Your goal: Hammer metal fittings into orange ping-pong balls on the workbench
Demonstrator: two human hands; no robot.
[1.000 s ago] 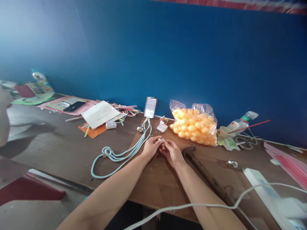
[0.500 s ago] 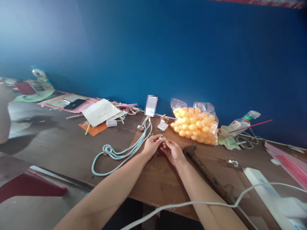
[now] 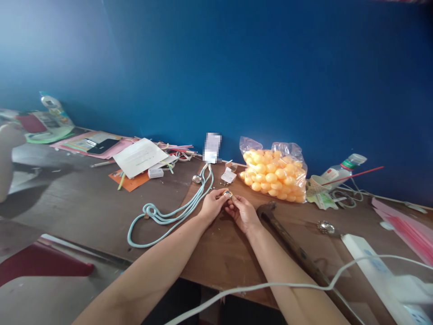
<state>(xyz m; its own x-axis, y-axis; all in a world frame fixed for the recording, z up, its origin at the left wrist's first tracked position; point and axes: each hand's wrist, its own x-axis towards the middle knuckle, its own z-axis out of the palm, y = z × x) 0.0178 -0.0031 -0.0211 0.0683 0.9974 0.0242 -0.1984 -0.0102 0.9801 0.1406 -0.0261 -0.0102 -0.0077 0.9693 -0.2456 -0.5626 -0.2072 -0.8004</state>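
Between the fingertips of both hands is a small shiny metal piece (image 3: pixel 227 194) with a bit of orange at its edge; its exact kind is too small to make out. My left hand (image 3: pixel 212 205) pinches it from the left. From the right, my right hand (image 3: pixel 242 214) grips it with thumb and fingers, the other fingers curled underneath. A light blue cord (image 3: pixel 169 219) lies looped to the left of my hands, and a similar silvery piece (image 3: pixel 196 179) rests by its upper end. Just beyond my fingers sits a small white box (image 3: pixel 228 175) with tiny bits around it.
A clear bag of orange balls (image 3: pixel 272 174) stands behind my right hand. Beside my right forearm lies a hammer (image 3: pixel 294 243). A white power strip (image 3: pixel 367 266) and a white cable (image 3: pixel 257 288) are at right. Papers (image 3: pixel 140 158) lie left; another person's arm (image 3: pixel 6 158) shows far left.
My hands stay together on the small metal piece, turning it slightly. The view shifts a little, and the other person's arm at far left moves slightly.
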